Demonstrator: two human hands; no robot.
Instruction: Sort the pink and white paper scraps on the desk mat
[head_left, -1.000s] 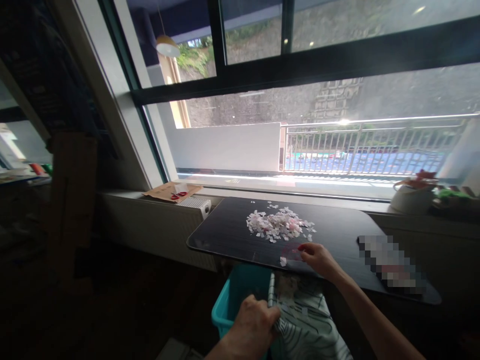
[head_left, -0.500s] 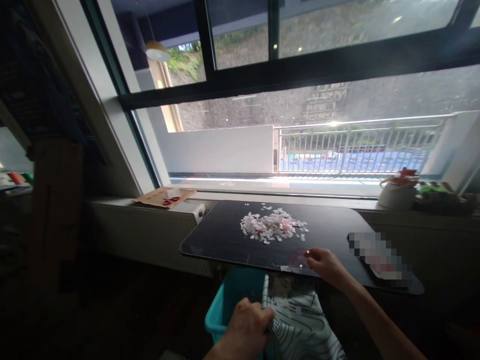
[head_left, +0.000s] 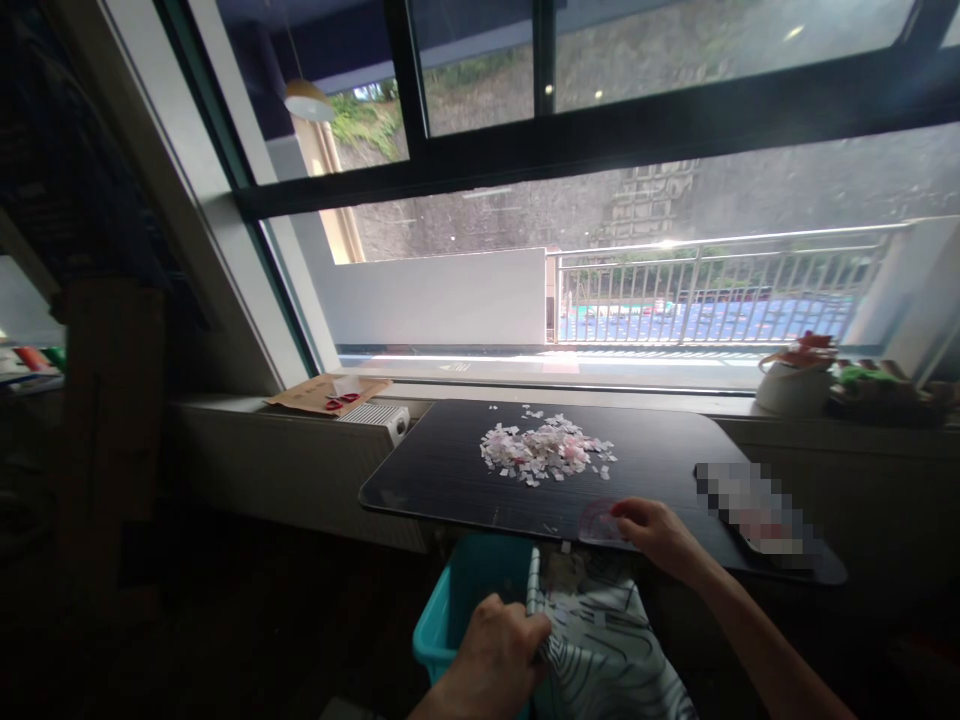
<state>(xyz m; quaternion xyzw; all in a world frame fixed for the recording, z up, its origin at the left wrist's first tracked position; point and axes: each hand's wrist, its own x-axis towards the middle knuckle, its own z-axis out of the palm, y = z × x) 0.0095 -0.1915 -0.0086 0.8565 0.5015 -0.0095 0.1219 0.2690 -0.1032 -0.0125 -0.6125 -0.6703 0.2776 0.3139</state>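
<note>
My left hand (head_left: 499, 645) is closed around the top edge of a white cloth bag (head_left: 607, 640) with dark wavy lines, its mouth held below the table edge. Some paper scraps (head_left: 566, 570) show in the bag's opening. My right hand (head_left: 656, 535) pinches a clear, pink-tinted round plastic piece (head_left: 596, 522), which lies flat at the front edge of the black table (head_left: 450, 470); its exact kind is unclear. Farther back on the tabletop sits a loose pile of small white and pink paper pieces (head_left: 544, 448).
A turquoise bin (head_left: 435, 630) stands under the table beside the bag. A blurred-out flat object (head_left: 757, 510) lies at the table's right. On the sill are red-handled scissors (head_left: 341, 401) on brown paper (head_left: 300, 394) and a white pot (head_left: 795, 385). A window rises behind.
The white paper bits at the table's front edge have gone over it toward the bag's mouth. The clear plastic piece has shifted slightly at the edge. My left hand stays on the bag.
</note>
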